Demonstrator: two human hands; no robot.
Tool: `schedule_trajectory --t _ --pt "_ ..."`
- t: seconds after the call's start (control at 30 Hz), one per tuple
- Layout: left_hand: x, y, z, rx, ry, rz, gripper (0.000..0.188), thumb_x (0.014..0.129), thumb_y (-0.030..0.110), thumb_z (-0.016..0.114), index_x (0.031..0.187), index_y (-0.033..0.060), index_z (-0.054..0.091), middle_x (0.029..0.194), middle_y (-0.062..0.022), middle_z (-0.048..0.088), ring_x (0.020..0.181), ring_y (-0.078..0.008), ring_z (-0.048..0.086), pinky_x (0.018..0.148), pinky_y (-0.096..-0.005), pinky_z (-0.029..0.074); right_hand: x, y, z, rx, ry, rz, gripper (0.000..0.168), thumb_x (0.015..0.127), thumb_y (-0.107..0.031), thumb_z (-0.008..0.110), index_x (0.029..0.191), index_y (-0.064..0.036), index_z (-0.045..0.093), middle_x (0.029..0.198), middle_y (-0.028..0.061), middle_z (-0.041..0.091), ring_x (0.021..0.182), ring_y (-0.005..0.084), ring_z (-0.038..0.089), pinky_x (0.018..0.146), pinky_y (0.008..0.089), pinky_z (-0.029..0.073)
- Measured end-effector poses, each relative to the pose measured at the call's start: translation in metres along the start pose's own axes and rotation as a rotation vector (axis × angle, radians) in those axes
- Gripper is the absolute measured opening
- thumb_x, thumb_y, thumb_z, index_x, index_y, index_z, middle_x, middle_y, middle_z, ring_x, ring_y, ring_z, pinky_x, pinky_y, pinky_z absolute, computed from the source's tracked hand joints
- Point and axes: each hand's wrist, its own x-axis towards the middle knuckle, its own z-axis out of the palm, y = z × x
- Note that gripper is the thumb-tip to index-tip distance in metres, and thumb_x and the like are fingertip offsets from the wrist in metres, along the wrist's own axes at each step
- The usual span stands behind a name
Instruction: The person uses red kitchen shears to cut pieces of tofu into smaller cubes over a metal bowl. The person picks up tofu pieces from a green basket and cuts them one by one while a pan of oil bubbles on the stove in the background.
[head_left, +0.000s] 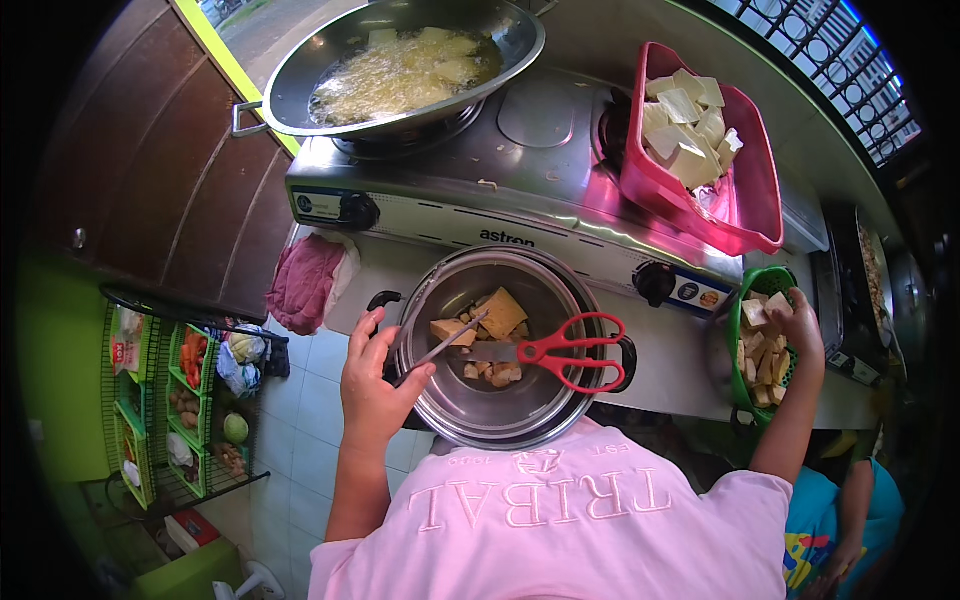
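Observation:
My left hand (379, 375) holds metal tongs (442, 349) at the left rim of a steel pot (517, 416), with their tips over the pot's inside. In the pot lie a golden fried tofu block (501, 313), another chunk and several small cut pieces. Red-handled kitchen scissors (574, 354) rest across the right rim, blades pointing inward. Off to the right, my right hand (801, 326) reaches into a green plastic colander (739, 375). Its fingers are on a piece of tofu (778, 304) atop several others.
Behind the pot stands a steel gas stove (540, 180). A wok (517, 60) of bubbling oil with frying pieces sits on its left burner. A pink plastic basin (761, 176) holds pale tofu slabs. A folded cloth (304, 281) lies left. Another person's arm (855, 517) shows lower right.

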Motion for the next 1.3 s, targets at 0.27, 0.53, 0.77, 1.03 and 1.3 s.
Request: schedule_trajectory --t 0.27,0.53,0.77,1.03,1.3 --pt "0.0 0.002 0.0 -0.001 0.004 0.013 0.05 0.061 0.011 0.078 0.105 -0.0017 0.059 0.13 -0.0176 0.049 0.121 -0.0336 0.046 0.099 -0.0397 0.038 -0.021 -0.04 -0.002 -0.021 -0.106 0.088 0.042 0.069 -0.011 0.069 0.107 0.003 0.058 0.094 0.0163 0.066 0.086 0.0209 0.065 0.075 0.0339 0.05" --pt "-0.003 0.001 -0.001 0.02 0.032 0.029 0.049 0.062 0.016 0.08 0.104 -0.0017 0.059 0.129 -0.0179 0.049 0.116 -0.0338 0.051 0.092 -0.0393 0.044 -0.124 -0.132 -0.063 0.414 0.226 -0.319 0.045 0.072 -0.008 0.069 0.115 -0.004 0.055 0.105 0.0109 0.061 0.096 0.0246 0.06 0.085 0.0349 0.046" --pt "-0.003 0.003 -0.004 0.052 0.019 0.04 0.05 0.063 0.018 0.079 0.105 -0.0008 0.06 0.129 -0.0178 0.049 0.114 -0.0327 0.052 0.09 -0.0379 0.045 -0.167 -0.296 0.048 0.282 -0.45 -0.931 0.05 0.069 -0.016 0.072 0.115 -0.008 0.055 0.104 0.014 0.058 0.096 0.0326 0.059 0.082 0.0385 0.048" --pt "-0.013 -0.005 -0.007 0.077 0.071 -0.016 0.051 0.063 0.012 0.078 0.108 -0.0028 0.059 0.129 -0.0177 0.049 0.12 -0.0316 0.048 0.098 -0.0369 0.039 -0.168 -0.3 0.059 -0.256 -0.276 -1.171 0.034 0.075 -0.033 0.068 0.098 -0.008 0.063 0.091 0.0057 0.061 0.094 0.0231 0.055 0.08 0.0355 0.04" --pt "-0.007 0.004 -0.027 0.232 -0.011 -0.092 0.055 0.062 0.017 0.08 0.112 0.0041 0.061 0.097 -0.0094 0.059 0.084 -0.0273 0.059 0.072 -0.036 0.047 -0.179 -0.283 0.085 -0.586 -0.282 -1.34 0.016 0.076 -0.018 0.057 0.083 -0.006 0.065 0.088 0.0069 0.061 0.088 0.0216 0.056 0.07 0.033 0.042"
